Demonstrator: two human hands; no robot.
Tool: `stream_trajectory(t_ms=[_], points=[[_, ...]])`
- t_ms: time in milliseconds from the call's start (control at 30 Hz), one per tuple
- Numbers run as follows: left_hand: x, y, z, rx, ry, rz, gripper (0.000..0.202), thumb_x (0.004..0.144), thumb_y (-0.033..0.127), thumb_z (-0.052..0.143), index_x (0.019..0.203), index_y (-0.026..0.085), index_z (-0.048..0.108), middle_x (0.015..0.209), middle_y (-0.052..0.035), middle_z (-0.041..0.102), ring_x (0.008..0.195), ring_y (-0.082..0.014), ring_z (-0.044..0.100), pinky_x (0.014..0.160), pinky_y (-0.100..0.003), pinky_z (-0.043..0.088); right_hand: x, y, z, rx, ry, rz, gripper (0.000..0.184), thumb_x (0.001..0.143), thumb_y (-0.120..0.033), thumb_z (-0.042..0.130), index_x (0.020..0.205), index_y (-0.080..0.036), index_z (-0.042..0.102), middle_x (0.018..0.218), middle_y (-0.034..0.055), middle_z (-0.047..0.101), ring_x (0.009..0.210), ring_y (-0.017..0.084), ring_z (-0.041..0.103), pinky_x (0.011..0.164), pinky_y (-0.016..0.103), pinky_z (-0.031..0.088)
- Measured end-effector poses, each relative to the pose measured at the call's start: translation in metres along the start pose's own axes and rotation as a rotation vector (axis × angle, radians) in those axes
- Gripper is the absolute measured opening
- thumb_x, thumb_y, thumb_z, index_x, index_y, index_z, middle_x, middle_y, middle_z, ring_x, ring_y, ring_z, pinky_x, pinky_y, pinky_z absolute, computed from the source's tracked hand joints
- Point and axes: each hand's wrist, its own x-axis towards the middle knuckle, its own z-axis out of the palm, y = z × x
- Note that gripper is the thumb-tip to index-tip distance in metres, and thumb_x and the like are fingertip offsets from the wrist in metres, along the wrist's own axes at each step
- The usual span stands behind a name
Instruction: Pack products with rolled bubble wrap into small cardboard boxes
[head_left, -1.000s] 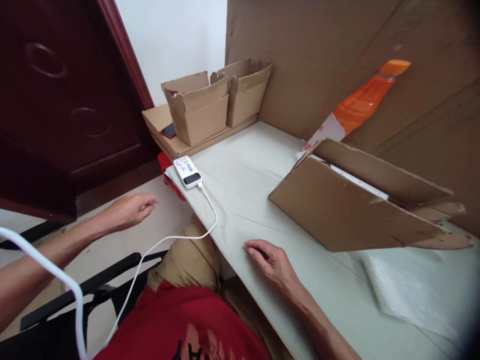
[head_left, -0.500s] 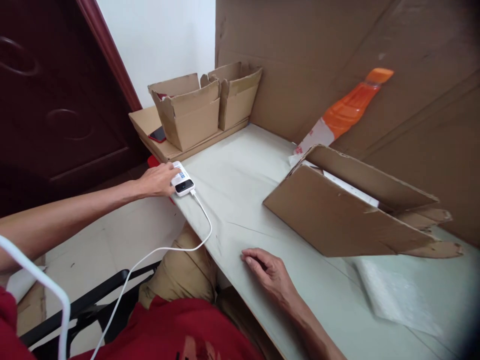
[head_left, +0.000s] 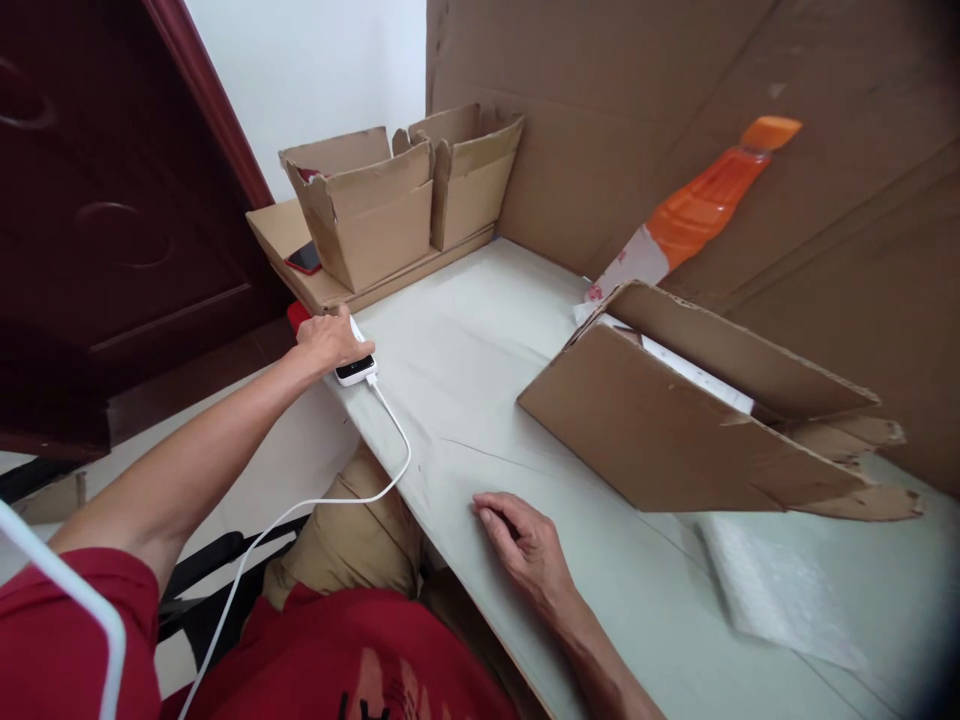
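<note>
My left hand (head_left: pixel 334 340) is closed over a white power bank (head_left: pixel 361 371) at the table's left edge, covering most of it. The power bank's dark display faces up, and a white cable (head_left: pixel 405 440) is plugged into the end nearest me. The cable loops over the table edge and down across my lap. On the tabletop near the front edge rests my right hand (head_left: pixel 529 550), its fingers loosely curled with nothing visible in them.
Two open cardboard bins (head_left: pixel 382 225) stand on a flat cardboard box at the back left, beside a phone (head_left: pixel 304 258). A tilted cardboard holder (head_left: pixel 697 430) lies right of centre. Behind it is an orange drink bottle (head_left: pixel 697 205). Clear plastic wrap (head_left: pixel 780 590) lies at right.
My left hand has moved further over the power bank, and its forearm has swung closer to my body. The view has shifted slightly. My right hand stays where it was on the table.
</note>
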Motion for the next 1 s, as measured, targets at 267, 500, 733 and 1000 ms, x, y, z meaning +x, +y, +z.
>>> stream_trajectory(t_ms=[267, 500, 733, 1000], points=[[-0.017, -0.003, 0.017, -0.041, 0.051, 0.004, 0.08, 0.08, 0.056, 0.053, 0.142, 0.009, 0.036, 0.124, -0.0296, 0.065, 0.117, -0.044, 0.063, 0.088, -0.047, 0.05, -0.003, 0.003, 0.004, -0.054, 0.042, -0.08, 0.025, 0.098, -0.026, 0.05, 0.099, -0.023, 0.075, 0.092, 0.0061, 0.079, 0.084, 0.021, 0.075, 0.078, 0.033, 0.061], [-0.022, -0.023, 0.013, -0.04, 0.0, 0.176, 0.087, 0.074, 0.049, 0.061, 0.148, 0.016, 0.031, 0.124, -0.0232, 0.065, 0.111, -0.0415, 0.065, 0.086, -0.045, 0.05, -0.002, 0.002, 0.004, -0.06, 0.052, -0.068, 0.024, 0.098, -0.026, 0.051, 0.099, -0.023, 0.075, 0.092, 0.0057, 0.079, 0.084, 0.02, 0.075, 0.078, 0.032, 0.061], [-0.007, -0.037, 0.012, -0.078, -0.024, 0.326, 0.098, 0.071, 0.044, 0.065, 0.156, 0.022, 0.021, 0.135, -0.0179, 0.059, 0.123, -0.0386, 0.059, 0.096, -0.042, 0.046, 0.0, 0.003, 0.005, -0.046, 0.07, -0.048, 0.021, 0.098, -0.025, 0.053, 0.1, -0.023, 0.074, 0.088, 0.0051, 0.078, 0.079, 0.02, 0.075, 0.073, 0.03, 0.06], [0.008, -0.031, 0.024, -0.15, 0.0, 0.281, 0.091, 0.076, 0.05, 0.065, 0.152, 0.016, 0.028, 0.131, -0.0208, 0.061, 0.121, -0.0385, 0.06, 0.093, -0.042, 0.049, 0.001, 0.005, 0.006, -0.045, 0.093, -0.043, 0.019, 0.097, -0.024, 0.055, 0.099, -0.023, 0.074, 0.088, 0.0045, 0.079, 0.079, 0.02, 0.075, 0.072, 0.028, 0.061]])
